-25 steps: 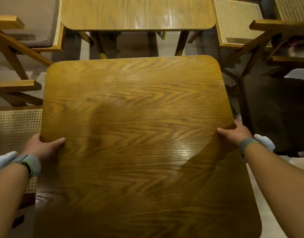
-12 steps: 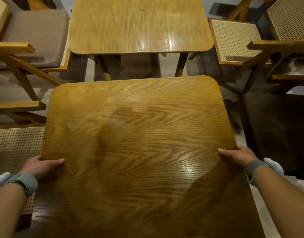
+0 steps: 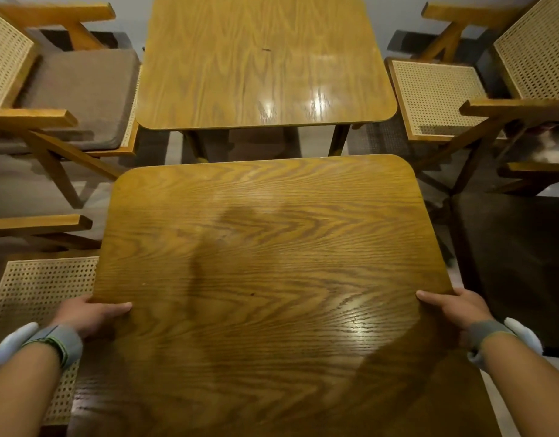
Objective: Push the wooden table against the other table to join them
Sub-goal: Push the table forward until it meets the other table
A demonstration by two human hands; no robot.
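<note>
Wooden table [image 3: 271, 279] near, far edge apart from other table [image 3: 265, 64], floor gap between. Left hand [image 3: 88, 315] grip closed on its left edge, right hand [image 3: 454, 305] on right edge.

dining or café room: 2 matching wooden tables [image 3: 265, 58], cane-seat armchairs [image 3: 435, 96] flanking the far one on both sides.

Both tables [image 3: 271, 279] glossy grained wood; chairs [image 3: 435, 96] woven cane.
</note>
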